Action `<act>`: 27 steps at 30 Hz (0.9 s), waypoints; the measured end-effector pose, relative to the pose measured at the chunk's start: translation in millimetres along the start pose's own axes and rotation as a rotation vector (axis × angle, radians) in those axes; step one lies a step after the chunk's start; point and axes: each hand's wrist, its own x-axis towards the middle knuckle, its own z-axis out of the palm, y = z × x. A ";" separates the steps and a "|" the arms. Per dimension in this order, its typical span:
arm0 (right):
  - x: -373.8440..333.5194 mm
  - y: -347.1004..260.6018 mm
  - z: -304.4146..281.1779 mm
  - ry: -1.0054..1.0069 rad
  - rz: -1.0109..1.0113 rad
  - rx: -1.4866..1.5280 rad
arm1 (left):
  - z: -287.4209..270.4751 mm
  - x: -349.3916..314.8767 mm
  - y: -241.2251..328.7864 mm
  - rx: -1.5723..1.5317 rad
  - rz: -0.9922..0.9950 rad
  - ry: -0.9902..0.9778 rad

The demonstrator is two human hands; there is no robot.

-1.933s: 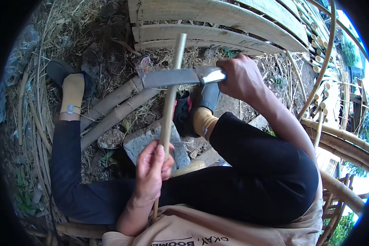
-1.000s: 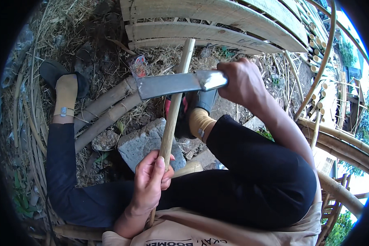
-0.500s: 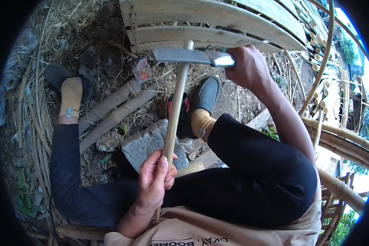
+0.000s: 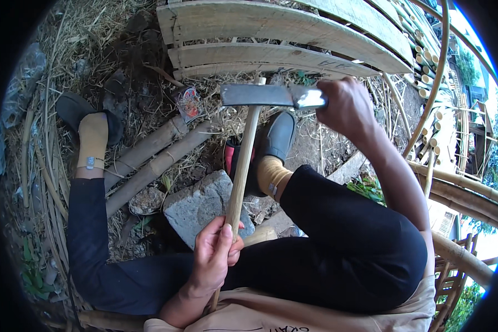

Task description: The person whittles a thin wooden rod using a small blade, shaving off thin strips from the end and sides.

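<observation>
My left hand is closed round the lower part of a pale, slender wooden stick, which slants up and away from my lap. Its lower end runs down against my shirt. In my right hand is the handle of a machete with a broad, dark grey blade and a shiny band near the grip. The blade lies crosswise over the stick just below its far tip, pointing left. From this angle I cannot tell how deep the edge bites, if at all.
A grey stone block sits between my legs, beside bamboo poles on straw-strewn ground. A slatted wooden panel stands ahead. Cut bamboo is stacked at the far right. A dark shoe is close below the blade.
The machete and my right hand have moved slightly right and nearer to me. The stick's far tip and my left hand have also shifted a little right and nearer.
</observation>
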 end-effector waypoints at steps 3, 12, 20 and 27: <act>-17.2 -14.5 -3.1 0.039 -0.193 0.133 | 0.7 -3.2 -1.6 0.014 -0.009 0.008; -0.6 8.1 10.3 0.033 -0.035 0.104 | 4.1 2.1 0.3 0.020 0.026 0.024; 1.8 11.7 10.7 0.074 -0.001 0.042 | 0.5 1.3 -0.4 0.048 0.017 0.031; -8.5 -26.6 -3.8 0.011 -0.109 0.118 | -2.8 -1.9 8.5 -0.006 0.028 0.005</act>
